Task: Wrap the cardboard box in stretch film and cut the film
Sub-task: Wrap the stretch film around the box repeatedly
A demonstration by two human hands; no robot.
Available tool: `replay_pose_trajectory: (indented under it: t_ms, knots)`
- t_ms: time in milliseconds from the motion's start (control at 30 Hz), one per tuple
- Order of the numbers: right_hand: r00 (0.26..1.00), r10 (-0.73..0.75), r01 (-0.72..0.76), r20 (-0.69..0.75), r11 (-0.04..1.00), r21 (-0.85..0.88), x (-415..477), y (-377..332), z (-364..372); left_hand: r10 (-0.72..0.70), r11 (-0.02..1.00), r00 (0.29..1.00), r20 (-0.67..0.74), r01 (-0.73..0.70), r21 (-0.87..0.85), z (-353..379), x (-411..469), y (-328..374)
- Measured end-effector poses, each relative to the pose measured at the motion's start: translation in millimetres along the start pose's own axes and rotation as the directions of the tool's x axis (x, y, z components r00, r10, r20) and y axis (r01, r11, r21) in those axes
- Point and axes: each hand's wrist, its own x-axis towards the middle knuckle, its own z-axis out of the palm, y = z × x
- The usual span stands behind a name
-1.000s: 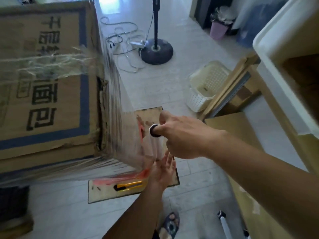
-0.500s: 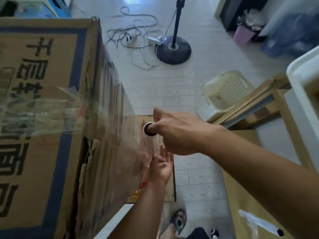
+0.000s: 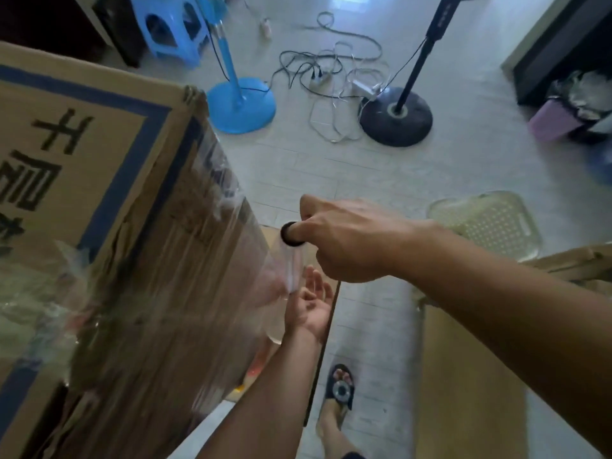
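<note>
Cardboard box [image 3: 109, 246] at left, side already filmed; right hand [image 3: 347, 240] closed on top of film roll [image 3: 287, 260], left hand [image 3: 309, 306] open, supporting roll's lower end; risks: roll slips off loose lower support, film [image 3: 212, 293] tears on box corner.

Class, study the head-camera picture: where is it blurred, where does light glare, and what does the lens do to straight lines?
Head view: the stretch film and the cardboard box side smear with motion blur; window glare brightens the floor tiles at top; the wide lens bows the tile lines; the right hand stays fairly sharp.
</note>
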Motion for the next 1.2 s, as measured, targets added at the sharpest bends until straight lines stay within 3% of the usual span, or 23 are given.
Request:
replay_pose_trajectory:
  t_ms: [233, 733, 933, 1067, 1200]
  knots:
    - [0.998, -0.068, 0.067, -0.005, 0.993, -0.098, 25, 21, -19, 0.064, 0.996, 0.998, -0.021, -0.065, -0.060, 39, 23, 0]
    - [0.982, -0.187, 0.185, -0.004, 0.976, -0.115, 63, 25, -43, 0.095, 0.980, 0.995, -0.016, -0.096, -0.173, 70, 29, 19]
    - [0.972, -0.234, 0.236, 0.031, 0.963, -0.132, 63, 29, -51, 0.123, 0.980, 0.987, -0.104, -0.137, -0.142, 81, 26, 10]
    - [0.928, -0.366, 0.371, 0.066, 0.920, -0.124, 72, 44, -59, 0.131, 0.977, 0.980, -0.152, -0.154, -0.149, 94, 29, 0]
    - [0.823, -0.565, 0.567, 0.050, 0.819, -0.080, 98, 57, -65, 0.174, 0.966, 0.960, -0.220, -0.209, -0.152, 115, 31, -2]
